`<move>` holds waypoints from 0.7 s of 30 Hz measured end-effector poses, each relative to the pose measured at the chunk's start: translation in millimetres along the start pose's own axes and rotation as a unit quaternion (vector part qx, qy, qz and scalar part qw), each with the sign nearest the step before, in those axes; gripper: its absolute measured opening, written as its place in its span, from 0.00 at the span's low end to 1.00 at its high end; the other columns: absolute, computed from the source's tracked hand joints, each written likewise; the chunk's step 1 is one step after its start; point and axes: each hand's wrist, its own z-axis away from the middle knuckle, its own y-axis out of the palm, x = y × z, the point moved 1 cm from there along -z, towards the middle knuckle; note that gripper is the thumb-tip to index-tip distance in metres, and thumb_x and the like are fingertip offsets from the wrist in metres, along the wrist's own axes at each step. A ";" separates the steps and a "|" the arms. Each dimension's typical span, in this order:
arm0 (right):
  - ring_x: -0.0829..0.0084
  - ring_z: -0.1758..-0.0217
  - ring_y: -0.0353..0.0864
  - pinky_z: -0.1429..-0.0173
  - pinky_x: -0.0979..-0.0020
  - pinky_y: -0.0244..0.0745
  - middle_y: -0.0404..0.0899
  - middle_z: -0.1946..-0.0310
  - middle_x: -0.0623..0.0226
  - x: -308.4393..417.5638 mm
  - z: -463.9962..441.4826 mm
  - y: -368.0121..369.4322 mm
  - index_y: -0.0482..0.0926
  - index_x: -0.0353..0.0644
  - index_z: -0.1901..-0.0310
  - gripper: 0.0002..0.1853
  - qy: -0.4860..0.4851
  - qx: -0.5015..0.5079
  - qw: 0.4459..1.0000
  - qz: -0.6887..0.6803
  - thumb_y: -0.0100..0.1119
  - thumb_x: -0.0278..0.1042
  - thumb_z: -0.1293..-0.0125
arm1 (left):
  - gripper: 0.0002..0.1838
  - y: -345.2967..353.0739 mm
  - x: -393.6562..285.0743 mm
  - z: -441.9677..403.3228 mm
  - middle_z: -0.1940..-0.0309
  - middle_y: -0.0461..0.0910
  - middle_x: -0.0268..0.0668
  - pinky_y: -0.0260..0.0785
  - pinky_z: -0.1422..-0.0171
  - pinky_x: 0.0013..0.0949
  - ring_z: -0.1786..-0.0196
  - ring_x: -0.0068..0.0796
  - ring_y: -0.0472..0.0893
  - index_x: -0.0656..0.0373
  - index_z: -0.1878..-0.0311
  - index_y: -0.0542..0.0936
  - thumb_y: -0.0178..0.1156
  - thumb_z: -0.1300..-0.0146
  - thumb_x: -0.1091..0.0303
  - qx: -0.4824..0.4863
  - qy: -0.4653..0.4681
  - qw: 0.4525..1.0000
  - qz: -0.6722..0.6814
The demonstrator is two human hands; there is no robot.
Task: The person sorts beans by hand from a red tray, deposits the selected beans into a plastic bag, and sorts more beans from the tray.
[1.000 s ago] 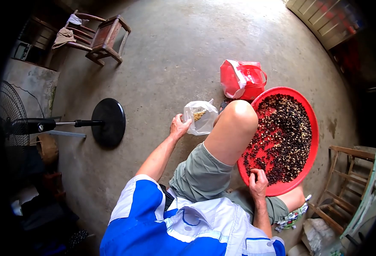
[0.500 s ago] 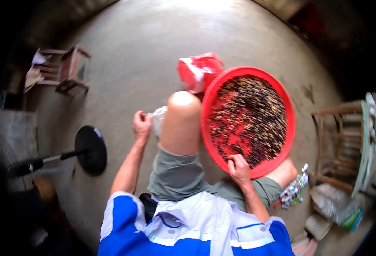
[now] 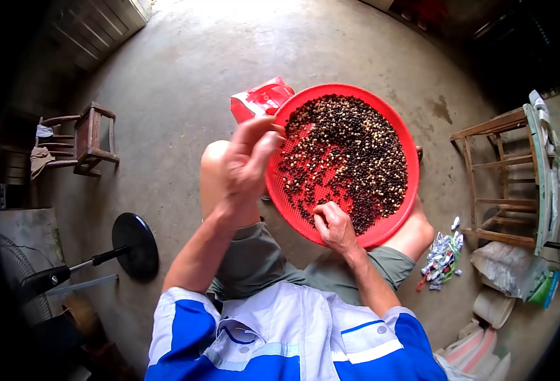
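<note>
Resting on R leg (image 3: 414, 232): red tray (image 3: 412, 162) w/ beans (image 3: 366, 143), judged light, hard, slippery; best pinched singly. R hand (image 3: 337, 228) curled over near beans, L hand (image 3: 245, 168) raised, half-bent; grip can't be told.

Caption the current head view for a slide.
Right hand over the near side of a red tray of dark and pale bean-like pieces; left hand raised near the tray's left side.
</note>
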 end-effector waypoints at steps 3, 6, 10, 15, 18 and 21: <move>0.52 0.59 0.82 0.54 0.58 0.80 0.79 0.63 0.52 3.0 -21.3 3.1 0.80 0.36 0.58 0.05 -0.016 0.007 1.000 0.006 0.59 0.24 0.35 | 0.13 29.7 44.1 3.3 0.52 0.84 0.36 0.78 0.52 0.27 0.56 0.22 0.84 0.62 0.41 0.78 0.56 0.23 0.67 0.018 -0.149 0.980 0.131; 0.52 0.59 0.82 0.54 0.58 0.80 0.79 0.63 0.52 -4.5 -38.9 14.3 0.80 0.37 0.58 0.05 -0.025 0.009 0.999 0.042 0.59 0.25 0.35 | 0.13 29.9 53.5 7.9 0.54 0.84 0.35 0.77 0.53 0.25 0.57 0.20 0.84 0.60 0.40 0.78 0.56 0.23 0.66 0.019 -0.181 0.976 0.118; 0.52 0.60 0.82 0.55 0.56 0.81 0.75 0.62 0.54 -6.7 -62.0 34.0 0.79 0.42 0.54 0.09 -0.028 0.005 0.997 0.076 0.60 0.26 0.36 | 0.13 13.0 57.5 3.3 0.56 0.84 0.35 0.77 0.59 0.23 0.61 0.18 0.82 0.61 0.43 0.78 0.57 0.24 0.65 -0.030 -0.191 0.970 0.147; 0.55 0.58 0.81 0.56 0.56 0.81 0.74 0.61 0.58 -7.1 -76.6 49.6 0.80 0.45 0.51 0.12 -0.022 0.031 0.985 0.169 0.63 0.29 0.35 | 0.12 5.6 62.2 4.3 0.57 0.85 0.35 0.75 0.58 0.22 0.62 0.18 0.82 0.60 0.44 0.80 0.58 0.24 0.65 -0.035 -0.180 0.975 0.128; 0.55 0.59 0.81 0.56 0.56 0.81 0.74 0.61 0.58 -12.5 -60.3 45.1 0.80 0.45 0.51 0.11 -0.038 0.042 0.986 0.159 0.63 0.29 0.35 | 0.12 4.0 58.5 3.6 0.58 0.85 0.34 0.75 0.58 0.22 0.62 0.17 0.82 0.60 0.44 0.80 0.58 0.24 0.65 -0.036 -0.185 0.974 0.129; 0.54 0.60 0.82 0.56 0.56 0.81 0.74 0.61 0.57 -17.8 -34.6 23.8 0.79 0.43 0.53 0.10 -0.017 0.060 0.983 0.173 0.62 0.27 0.35 | 0.12 6.6 53.2 3.6 0.60 0.85 0.33 0.74 0.58 0.22 0.63 0.17 0.81 0.61 0.45 0.80 0.58 0.24 0.66 -0.028 -0.193 0.971 0.136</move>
